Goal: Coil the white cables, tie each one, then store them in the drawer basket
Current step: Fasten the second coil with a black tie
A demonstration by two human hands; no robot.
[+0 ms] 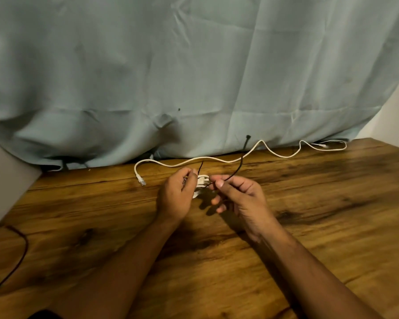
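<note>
A coiled white cable sits between my two hands, a little above the wooden table. My left hand grips the coil from the left. My right hand pinches a thin black tie between thumb and forefinger; the tie runs around the coil, and its other end sticks up by my left thumb. A second white cable lies uncoiled along the table's far edge, with one plug at its left end and the other far right.
A pale blue-green cloth hangs behind the table and covers the back. Another black tie sticks up at the cloth's hem. A dark cord curves over the table's left front. No drawer basket is in view.
</note>
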